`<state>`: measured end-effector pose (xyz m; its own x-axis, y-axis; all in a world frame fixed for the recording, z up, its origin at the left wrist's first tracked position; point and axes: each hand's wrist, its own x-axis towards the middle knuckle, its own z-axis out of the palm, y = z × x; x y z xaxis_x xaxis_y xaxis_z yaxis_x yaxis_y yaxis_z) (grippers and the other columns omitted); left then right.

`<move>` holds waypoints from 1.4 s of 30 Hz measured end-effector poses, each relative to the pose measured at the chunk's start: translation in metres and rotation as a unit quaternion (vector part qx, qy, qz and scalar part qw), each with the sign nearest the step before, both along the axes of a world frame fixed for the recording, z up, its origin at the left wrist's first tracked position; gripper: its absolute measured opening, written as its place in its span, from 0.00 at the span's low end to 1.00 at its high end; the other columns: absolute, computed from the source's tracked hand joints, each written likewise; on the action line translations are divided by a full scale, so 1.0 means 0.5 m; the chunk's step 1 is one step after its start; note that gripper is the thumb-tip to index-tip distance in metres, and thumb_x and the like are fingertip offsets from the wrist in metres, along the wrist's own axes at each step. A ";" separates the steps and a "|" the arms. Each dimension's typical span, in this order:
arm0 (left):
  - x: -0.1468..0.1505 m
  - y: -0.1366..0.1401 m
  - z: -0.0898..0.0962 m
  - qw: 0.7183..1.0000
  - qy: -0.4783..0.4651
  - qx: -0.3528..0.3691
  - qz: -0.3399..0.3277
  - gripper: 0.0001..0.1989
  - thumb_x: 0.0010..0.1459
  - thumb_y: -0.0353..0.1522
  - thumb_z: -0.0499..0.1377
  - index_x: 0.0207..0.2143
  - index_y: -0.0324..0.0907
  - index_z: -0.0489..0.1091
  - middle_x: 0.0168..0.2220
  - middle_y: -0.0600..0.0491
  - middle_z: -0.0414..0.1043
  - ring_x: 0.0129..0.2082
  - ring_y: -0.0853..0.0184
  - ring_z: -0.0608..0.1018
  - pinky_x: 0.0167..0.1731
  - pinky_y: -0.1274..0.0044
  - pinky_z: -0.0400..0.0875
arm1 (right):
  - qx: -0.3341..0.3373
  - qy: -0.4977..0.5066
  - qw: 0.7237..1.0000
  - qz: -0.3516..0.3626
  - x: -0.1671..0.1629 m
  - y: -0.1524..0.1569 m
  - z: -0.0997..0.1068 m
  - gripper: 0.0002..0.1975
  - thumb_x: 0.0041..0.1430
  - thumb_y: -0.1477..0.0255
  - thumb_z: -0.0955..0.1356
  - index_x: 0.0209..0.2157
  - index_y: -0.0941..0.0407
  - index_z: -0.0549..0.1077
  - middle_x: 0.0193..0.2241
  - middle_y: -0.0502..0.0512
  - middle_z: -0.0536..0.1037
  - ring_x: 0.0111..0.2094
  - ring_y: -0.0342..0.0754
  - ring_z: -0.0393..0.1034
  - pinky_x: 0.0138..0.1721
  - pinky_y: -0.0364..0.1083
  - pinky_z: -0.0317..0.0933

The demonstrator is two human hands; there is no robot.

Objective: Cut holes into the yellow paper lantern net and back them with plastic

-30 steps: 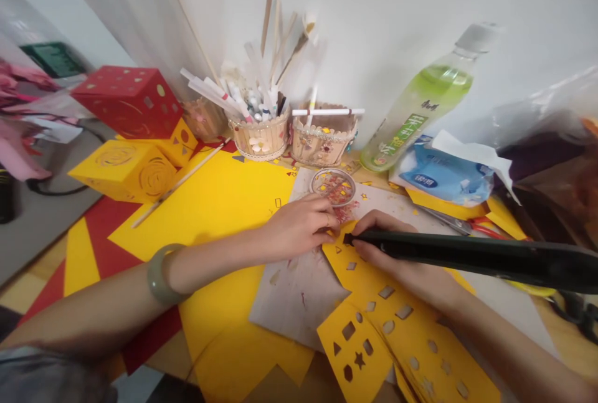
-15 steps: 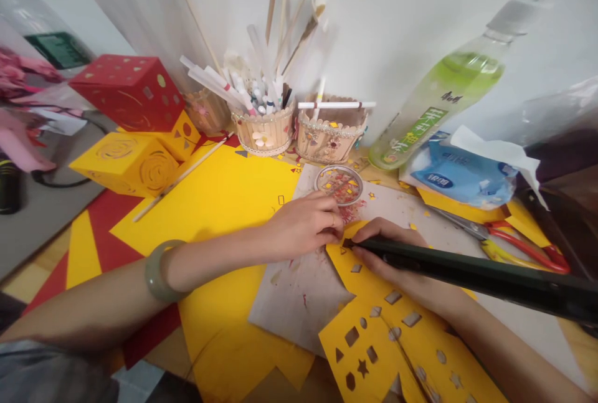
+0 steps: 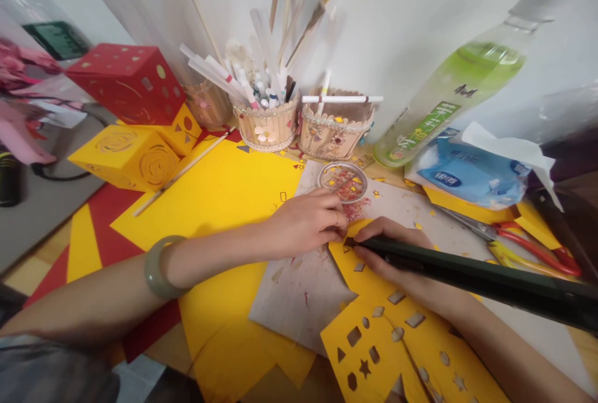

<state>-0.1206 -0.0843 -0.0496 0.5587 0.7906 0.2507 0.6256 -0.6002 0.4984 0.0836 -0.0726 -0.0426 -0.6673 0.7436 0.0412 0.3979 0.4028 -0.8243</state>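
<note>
My right hand [image 3: 392, 247] grips a long dark craft knife [image 3: 467, 272] like a pen; its dark tip rests by a small outlined triangle near the upper corner of a yellow card [image 3: 402, 347]. The exact shape of the blade cannot be made out. Diamonds, stars, ovals and other shapes are cut through this card. My left hand [image 3: 311, 222], a ring on one finger and a bangle on the wrist, is closed with curled fingers against the card's corner, left of the tip. Its fingertips are partly hidden. Beneath the card lies a pale, stained board [image 3: 289, 303].
Behind my hands is a round lid [image 3: 343, 166] with coloured scraps. Two decorated holders, one with pens [image 3: 266, 119], stand by the wall. A green drink bottle [image 3: 443, 104], tissue pack [image 3: 471, 172] and scissors [image 3: 514, 244] lie right; red [image 3: 126, 82] and yellow boxes [image 3: 124, 157] left.
The view has shifted slightly, so the bottle and tissues appear further right. Both hands keep nearly the same place on the card, and the knife tip stays by the triangle.
</note>
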 end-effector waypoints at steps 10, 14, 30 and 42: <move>0.000 0.002 -0.001 1.000 0.011 0.012 -0.010 0.05 0.56 0.28 0.58 0.31 0.41 0.74 0.34 0.52 0.70 0.38 0.66 0.69 0.38 0.77 0.65 | 0.021 -0.001 1.000 0.017 -0.008 -0.001 0.009 0.01 0.56 0.73 0.64 0.30 0.54 0.67 0.25 0.47 0.72 0.23 0.40 0.64 0.24 0.38 0.60; -0.002 0.002 -0.004 0.999 0.023 0.025 -0.017 0.05 0.56 0.28 0.58 0.33 0.42 0.74 0.34 0.53 0.69 0.38 0.66 0.69 0.38 0.76 0.65 | 0.029 0.000 0.999 0.035 -0.004 0.002 0.001 0.01 0.56 0.74 0.63 0.31 0.54 0.66 0.25 0.48 0.72 0.23 0.39 0.63 0.23 0.38 0.59; -0.002 -0.001 -0.001 0.998 0.049 0.037 -0.013 0.05 0.56 0.27 0.58 0.31 0.42 0.73 0.35 0.52 0.69 0.38 0.65 0.69 0.36 0.76 0.66 | 0.047 -0.005 0.997 0.054 0.009 0.005 -0.003 0.03 0.56 0.76 0.62 0.31 0.54 0.65 0.25 0.49 0.73 0.25 0.42 0.67 0.24 0.40 0.60; 0.000 0.000 -0.002 0.998 0.045 0.046 -0.022 0.05 0.56 0.27 0.57 0.31 0.40 0.74 0.34 0.50 0.70 0.39 0.64 0.69 0.38 0.75 0.67 | 0.038 -0.007 0.998 0.046 0.010 0.004 0.002 0.03 0.55 0.76 0.63 0.29 0.54 0.65 0.24 0.48 0.71 0.24 0.41 0.64 0.25 0.40 0.59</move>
<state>-0.1205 -0.0842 -0.0508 0.6153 0.7412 0.2686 0.6382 -0.6683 0.3823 0.0888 -0.0708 -0.0416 -0.7339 0.6738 0.0859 0.3675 0.5002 -0.7841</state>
